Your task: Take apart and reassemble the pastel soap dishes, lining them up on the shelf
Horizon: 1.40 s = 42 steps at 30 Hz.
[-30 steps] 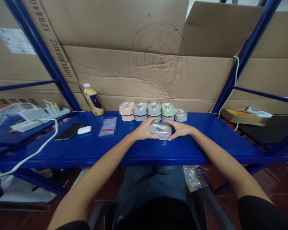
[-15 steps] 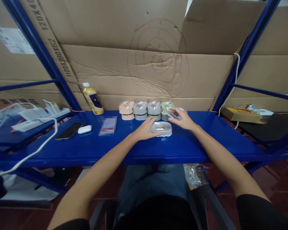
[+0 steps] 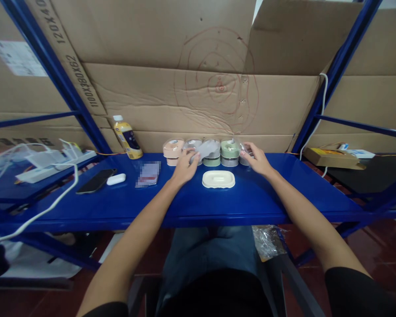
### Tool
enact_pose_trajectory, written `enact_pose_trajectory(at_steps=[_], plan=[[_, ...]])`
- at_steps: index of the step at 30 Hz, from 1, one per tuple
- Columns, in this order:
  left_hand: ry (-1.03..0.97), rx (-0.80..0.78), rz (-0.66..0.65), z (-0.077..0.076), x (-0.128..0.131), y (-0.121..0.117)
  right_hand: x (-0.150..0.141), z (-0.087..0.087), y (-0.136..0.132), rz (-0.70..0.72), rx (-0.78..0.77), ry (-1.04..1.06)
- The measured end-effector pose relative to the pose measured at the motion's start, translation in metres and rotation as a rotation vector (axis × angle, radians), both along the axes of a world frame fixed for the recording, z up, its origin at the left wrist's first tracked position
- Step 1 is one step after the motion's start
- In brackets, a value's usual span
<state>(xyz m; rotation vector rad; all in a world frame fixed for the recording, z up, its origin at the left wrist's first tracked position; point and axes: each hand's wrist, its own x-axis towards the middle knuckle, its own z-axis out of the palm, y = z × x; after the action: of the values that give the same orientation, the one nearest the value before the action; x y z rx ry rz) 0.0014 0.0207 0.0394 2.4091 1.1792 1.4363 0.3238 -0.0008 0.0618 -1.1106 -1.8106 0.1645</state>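
My left hand (image 3: 184, 167) grips a grey oval tray insert (image 3: 207, 150), lifted and tilted in front of the stacked boxes. On the table below lies a cream oval soap-dish base (image 3: 218, 179) with a raised rim, uncovered and touched by neither hand. My right hand (image 3: 256, 159) has its fingers around a clear plastic lid (image 3: 243, 149), at the right end of the row. Oval soap boxes with clear lids stand two high behind: peach (image 3: 173, 149), grey (image 3: 192, 144) partly hidden by my left hand, another grey behind the insert, and green (image 3: 230, 149) over grey.
Along the left of the blue table (image 3: 171, 207) are a yellow drink bottle (image 3: 128, 137), a blurred-out packet (image 3: 148, 174), a white earphone case (image 3: 116, 179) and a black phone (image 3: 97, 181). Blue frame posts and cardboard (image 3: 135, 88) border the workplace.
My left hand has lifted the grey insert off the cream base, up and to the left. My right hand, with the clear lid, has shifted slightly right, uncovering the green box.
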Motion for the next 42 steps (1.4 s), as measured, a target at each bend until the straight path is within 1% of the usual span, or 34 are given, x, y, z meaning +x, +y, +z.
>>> enact_pose_trajectory(at_steps=[2,4,6,8,11,15,17,20,24,28,33,35,37,42], plan=[[-0.058,0.01,0.107,0.004,-0.01,0.008,0.001,0.001,0.0,-0.008,0.005,0.018],[-0.088,0.001,0.18,0.006,-0.016,0.013,0.003,0.001,0.001,-0.014,0.004,0.038],[-0.105,-0.007,0.213,0.006,-0.02,0.015,0.004,0.001,0.001,-0.01,-0.006,0.058],[-0.105,-0.008,0.208,0.007,-0.019,0.013,0.004,0.001,0.001,-0.006,-0.01,0.063],[-0.036,0.005,0.123,0.007,-0.014,0.006,0.004,0.001,0.001,-0.025,0.008,0.044],[0.18,0.013,-0.094,0.004,0.0,-0.011,0.003,0.0,0.002,-0.041,0.024,0.037],[0.284,0.006,-0.169,0.002,0.009,-0.02,0.002,-0.001,0.002,-0.036,0.025,0.032],[0.393,0.011,-0.221,-0.004,0.019,-0.03,0.0,-0.002,0.002,-0.023,0.021,0.018],[0.463,0.022,-0.247,-0.01,0.025,-0.033,-0.003,-0.004,0.002,-0.011,0.003,0.017],[0.415,-0.022,-0.257,-0.012,0.024,-0.031,-0.01,-0.007,-0.001,0.041,-0.016,-0.031],[0.32,-0.163,-0.282,-0.015,0.023,-0.024,-0.028,-0.012,-0.01,0.22,-0.009,-0.227],[0.293,-0.202,-0.284,-0.019,0.024,-0.02,-0.036,-0.014,-0.013,0.266,-0.023,-0.278],[0.233,-0.235,-0.289,-0.024,0.026,-0.017,-0.041,-0.015,-0.014,0.285,-0.032,-0.301],[0.064,-0.368,-0.3,-0.035,0.031,-0.012,-0.044,-0.018,-0.014,0.267,-0.049,-0.404]])
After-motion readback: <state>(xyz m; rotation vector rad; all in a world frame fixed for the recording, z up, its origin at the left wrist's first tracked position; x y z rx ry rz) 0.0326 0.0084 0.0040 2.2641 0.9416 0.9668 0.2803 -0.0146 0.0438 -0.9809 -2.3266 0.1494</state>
